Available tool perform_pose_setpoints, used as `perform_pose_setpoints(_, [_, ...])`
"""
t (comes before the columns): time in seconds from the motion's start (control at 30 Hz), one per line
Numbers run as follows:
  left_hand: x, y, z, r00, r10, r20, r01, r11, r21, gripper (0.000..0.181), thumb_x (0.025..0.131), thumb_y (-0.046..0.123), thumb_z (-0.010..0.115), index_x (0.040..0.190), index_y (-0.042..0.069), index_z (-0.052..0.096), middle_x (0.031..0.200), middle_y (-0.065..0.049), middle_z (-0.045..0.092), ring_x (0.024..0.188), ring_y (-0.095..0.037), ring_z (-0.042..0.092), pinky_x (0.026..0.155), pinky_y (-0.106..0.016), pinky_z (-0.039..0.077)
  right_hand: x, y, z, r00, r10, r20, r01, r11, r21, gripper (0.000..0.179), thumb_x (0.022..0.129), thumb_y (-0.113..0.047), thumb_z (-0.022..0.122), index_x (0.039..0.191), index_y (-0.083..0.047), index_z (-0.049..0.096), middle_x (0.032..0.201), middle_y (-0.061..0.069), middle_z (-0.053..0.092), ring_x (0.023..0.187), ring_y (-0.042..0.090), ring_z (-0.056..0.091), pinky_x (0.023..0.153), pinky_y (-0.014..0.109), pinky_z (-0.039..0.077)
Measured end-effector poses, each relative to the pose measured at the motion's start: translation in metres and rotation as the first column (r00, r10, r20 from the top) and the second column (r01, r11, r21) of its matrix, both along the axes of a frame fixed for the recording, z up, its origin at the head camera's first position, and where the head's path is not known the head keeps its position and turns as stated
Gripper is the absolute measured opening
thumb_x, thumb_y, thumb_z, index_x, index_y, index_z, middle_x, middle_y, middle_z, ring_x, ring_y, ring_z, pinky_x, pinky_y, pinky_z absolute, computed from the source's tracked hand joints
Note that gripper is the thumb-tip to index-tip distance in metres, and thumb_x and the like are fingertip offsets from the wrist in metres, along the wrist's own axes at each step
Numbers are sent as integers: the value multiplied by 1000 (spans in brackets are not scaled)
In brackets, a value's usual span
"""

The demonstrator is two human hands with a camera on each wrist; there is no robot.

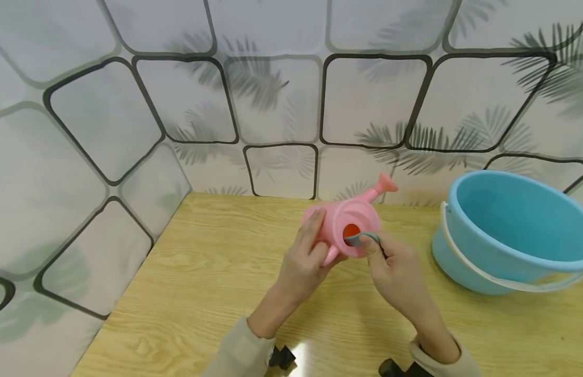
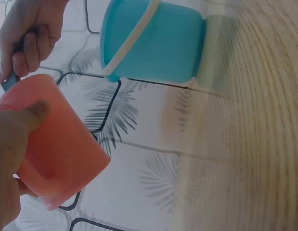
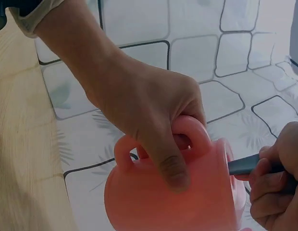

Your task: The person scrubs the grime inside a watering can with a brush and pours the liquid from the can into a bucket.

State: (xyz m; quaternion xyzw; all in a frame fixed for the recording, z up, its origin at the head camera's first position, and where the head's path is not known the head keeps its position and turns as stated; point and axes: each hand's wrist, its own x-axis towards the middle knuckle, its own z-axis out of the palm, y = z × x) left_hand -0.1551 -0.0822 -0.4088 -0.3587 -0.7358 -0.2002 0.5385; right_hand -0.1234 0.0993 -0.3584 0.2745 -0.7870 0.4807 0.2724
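My left hand [image 1: 298,267] grips a pink toy watering can [image 1: 369,215] by its side and handle, above the table. In the right wrist view, its thumb presses the can's wall beside the looped handle [image 3: 199,137]. The can is tilted, with its round opening towards me and its spout [image 1: 376,189] pointing up to the right. My right hand [image 1: 402,272] pinches a slim grey-blue item [image 3: 242,165], like a handle, whose far end goes into the opening. That end is hidden inside, so its kind is unclear.
A light-blue bucket [image 1: 442,256] with a white carrying handle [image 1: 489,280] stands to the right on the wood-grain table [image 1: 216,272]. Behind and to the left rise walls [image 1: 277,99] covered in a stone-and-leaf pattern.
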Motion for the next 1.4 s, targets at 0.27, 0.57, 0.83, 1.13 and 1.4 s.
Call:
perform_pose_setpoints(0.27, [6, 4, -4, 996, -65, 57, 61, 997, 56, 43, 86, 26, 79, 68, 4, 47, 129, -33, 57, 119, -45, 59, 98, -40, 52, 8, 16, 15, 977, 19, 212, 35, 968, -249, 37, 101, -2, 53, 64, -4, 53, 51, -2, 38, 40, 9, 27, 33, 28, 19])
perform_pose_setpoints(0.57, [8, 7, -6, 992, -82, 95, 77, 995, 57, 41, 79, 21, 85, 70, 2, 50, 130, -34, 56, 119, -45, 59, 101, -42, 51, 11, 8, 9, 989, 66, 132, -35, 974, -224, 31, 98, 5, 54, 68, -3, 59, 52, -3, 39, 40, 6, 29, 33, 22, 21])
perform_pose_setpoints(0.83, [6, 8, -7, 989, -89, 114, 82, 995, 64, 40, 78, 20, 86, 71, 2, 51, 130, -33, 56, 119, -46, 58, 100, -41, 51, 8, 10, 9, 987, 55, 153, -18, 972, -236, 35, 98, 4, 55, 65, -5, 55, 51, -2, 37, 40, 7, 27, 33, 23, 20])
perform_pose_setpoints(1.13, [2, 6, -8, 989, -84, 124, 78, 996, 50, 38, 79, 20, 85, 71, 2, 53, 130, -33, 56, 120, -45, 58, 100, -41, 51, 4, 14, 11, 982, 81, 173, -30, 960, -280, 38, 99, 3, 54, 62, -5, 52, 50, -2, 37, 41, 8, 28, 34, 27, 19])
perform_pose_setpoints(1.4, [0, 8, -9, 991, -90, 96, 88, 996, 28, 38, 81, 23, 83, 71, 3, 53, 129, -33, 57, 118, -44, 60, 99, -41, 52, -2, 9, 8, 963, 122, 240, -55, 962, -267, 33, 100, -1, 54, 67, -2, 59, 50, -1, 36, 41, 10, 26, 35, 29, 19])
